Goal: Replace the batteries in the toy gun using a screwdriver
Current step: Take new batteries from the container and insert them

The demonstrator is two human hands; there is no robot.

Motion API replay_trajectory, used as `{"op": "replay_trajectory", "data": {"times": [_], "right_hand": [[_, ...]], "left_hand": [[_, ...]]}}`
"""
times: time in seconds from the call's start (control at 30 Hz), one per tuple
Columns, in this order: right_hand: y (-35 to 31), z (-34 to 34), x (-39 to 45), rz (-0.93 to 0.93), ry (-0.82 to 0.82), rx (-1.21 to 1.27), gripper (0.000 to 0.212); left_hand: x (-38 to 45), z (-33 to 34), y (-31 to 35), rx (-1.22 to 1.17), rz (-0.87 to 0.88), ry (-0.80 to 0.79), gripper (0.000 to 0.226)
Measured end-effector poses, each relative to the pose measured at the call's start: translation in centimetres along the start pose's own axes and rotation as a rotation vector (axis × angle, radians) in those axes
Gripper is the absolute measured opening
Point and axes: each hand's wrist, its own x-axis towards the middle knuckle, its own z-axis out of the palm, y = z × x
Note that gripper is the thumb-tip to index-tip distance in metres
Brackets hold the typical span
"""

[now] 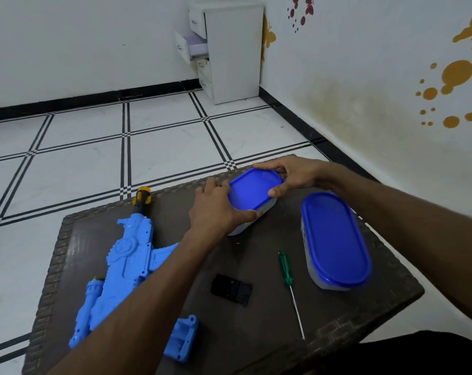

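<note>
A light-blue toy gun (126, 255) with a yellow-and-black muzzle lies on the left of the dark table (256, 334). Its detached blue battery holder (182, 338) sits near the front edge, and a black cover plate (230, 289) lies in the middle. A green-handled screwdriver (290, 288) rests to the right of the plate. At the table's far side stands a small container with a blue lid (252, 192). My left hand (216, 209) grips its near left side, and my right hand (286, 175) holds the lid's far right edge with curled fingers.
A larger blue-lidded container (335, 239) stands on the right of the table. The low table has a woven border and sits on a white tiled floor. A white drawer cabinet (226, 50) stands in the far corner against the wall.
</note>
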Motion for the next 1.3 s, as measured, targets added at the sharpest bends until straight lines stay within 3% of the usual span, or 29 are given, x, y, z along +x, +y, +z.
{"op": "replay_trajectory", "data": {"times": [0.13,0.23,0.33,0.4,0.47,0.53,0.7,0.83,1.03,1.3], "right_hand": [[-0.6,0.2,-0.3,0.036,0.016,-0.023,0.098],[-1.6,-0.2,-0.7,0.064,-0.007,-0.104,0.091],[-2.7,-0.5,-1.0,0.159,-0.050,-0.004,0.064],[-2.9,-1.0,-0.9,0.226,-0.056,0.133,0.044],[-2.8,-1.4,-0.7,0.277,0.020,0.174,0.038],[-2.5,-1.5,-0.6,0.313,0.107,0.193,0.030],[-2.2,-0.8,-0.4,0.398,0.149,0.293,0.006],[-1.8,0.0,-0.3,0.418,0.232,0.357,0.008],[-2.8,0.9,-0.5,0.434,0.339,0.343,0.016],[-4.2,1.0,-1.8,0.439,0.357,0.167,0.025]], "left_hand": [[-0.2,-0.1,0.0,-0.002,-0.010,0.018,0.097],[-0.1,-1.5,0.4,-0.024,-0.011,-0.056,0.091],[0.0,-2.8,-0.4,-0.331,-0.100,-0.154,0.074],[-0.3,-3.0,-1.2,-0.563,-0.204,-0.098,0.067],[-0.9,-3.3,-2.3,-0.710,-0.306,-0.024,0.057],[-1.4,-3.4,-3.2,-0.807,-0.406,-0.063,0.045],[-1.5,-3.2,-4.7,-0.945,-0.518,-0.152,0.008],[-1.3,-2.5,-4.6,-1.014,-0.572,-0.145,0.003],[-1.4,-2.3,-4.3,-1.087,-0.641,-0.132,0.013],[-2.9,-1.5,-2.4,-1.084,-0.589,0.072,0.013]]}}
